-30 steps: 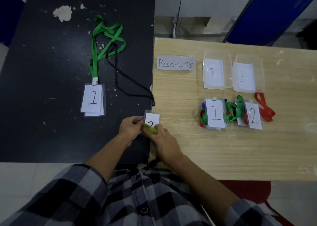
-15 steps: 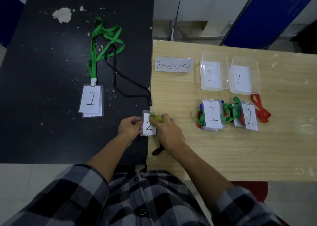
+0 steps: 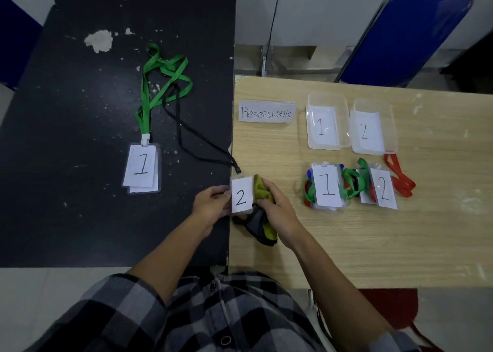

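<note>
A clear badge holder with a paper marked "2" (image 3: 241,195) lies at the seam between the black table and the wooden table. My left hand (image 3: 212,205) pinches its left edge. My right hand (image 3: 277,210) grips a yellow-green and grey cloth (image 3: 264,191) against the badge's right side. A black lanyard (image 3: 186,132) runs from the badge's top up across the black table.
A badge marked "1" (image 3: 141,167) with a green lanyard (image 3: 162,82) lies on the black table (image 3: 66,111). On the wooden table (image 3: 373,245) are a "Resepsionis" label (image 3: 266,111), two clear tubs marked "1" (image 3: 326,122) and "2" (image 3: 373,127), and badge piles marked "1" (image 3: 326,187) and "2" (image 3: 384,188). A blue chair (image 3: 400,36) stands behind.
My right hand has drawn the cloth from over the badge's face to its right side, so the "2" shows fully. My left hand keeps its hold on the left edge.
</note>
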Motion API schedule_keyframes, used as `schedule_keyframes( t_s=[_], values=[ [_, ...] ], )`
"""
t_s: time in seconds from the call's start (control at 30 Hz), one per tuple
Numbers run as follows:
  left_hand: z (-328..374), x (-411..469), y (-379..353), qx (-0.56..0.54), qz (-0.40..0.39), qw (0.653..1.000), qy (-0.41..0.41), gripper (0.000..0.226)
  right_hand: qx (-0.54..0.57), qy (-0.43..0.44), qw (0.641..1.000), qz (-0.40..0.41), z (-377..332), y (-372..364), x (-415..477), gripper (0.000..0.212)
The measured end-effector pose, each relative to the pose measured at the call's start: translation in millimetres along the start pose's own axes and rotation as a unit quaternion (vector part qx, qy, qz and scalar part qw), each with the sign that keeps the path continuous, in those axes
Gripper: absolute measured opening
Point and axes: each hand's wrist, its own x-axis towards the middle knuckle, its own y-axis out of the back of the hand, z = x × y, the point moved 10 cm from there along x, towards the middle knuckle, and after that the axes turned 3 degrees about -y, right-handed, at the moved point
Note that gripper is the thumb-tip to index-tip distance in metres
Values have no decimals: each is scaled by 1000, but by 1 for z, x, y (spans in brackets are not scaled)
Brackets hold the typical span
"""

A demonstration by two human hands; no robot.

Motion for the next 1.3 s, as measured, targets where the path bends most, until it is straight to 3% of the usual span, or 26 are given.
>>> schedule_keyframes(
  t_s=[0.1, 0.2, 0.33, 0.43, 0.57, 0.67, 0.87, 0.97, 1.13, 1.3],
  values=[
    [-5, 1, -6, 45, -2, 999, 22, 19, -9, 22, 1000, -1, -5, -5, 0, 54],
    [-8, -1, -17, 100, -61, 992, 41, 23, -71, 56, 996, -7, -7, -11, 3, 57],
    [-9, -11, -27, 45, -120, 989, 70, 27, -191, 75, 978, -33, 5, -27, 6, 59],
    [-8, -9, -19, 47, -98, 994, 31, 16, -263, 76, 961, -38, 10, -30, 12, 59],
    [-6, -2, 1, 59, -14, 998, -12, 19, -421, 99, 902, 8, 5, -27, 20, 57],
    [-3, 5, 7, 93, -2, 995, -32, 25, -524, 102, 846, 24, 2, -31, 18, 68],
    [-2, 16, 18, 208, 23, 976, -65, 25, -546, 114, 830, 7, 4, -51, 11, 73],
    [-7, 18, 30, 177, 69, 981, -42, 19, -577, 143, 803, -29, 10, -68, -2, 70],
    [-11, 19, 31, 159, 63, 985, -28, 21, -625, 165, 762, -51, 15, -47, -8, 63],
    [-12, 21, 28, 147, 37, 988, -22, 25, -603, 122, 788, 15, -6, -56, 17, 74]
  ],
)
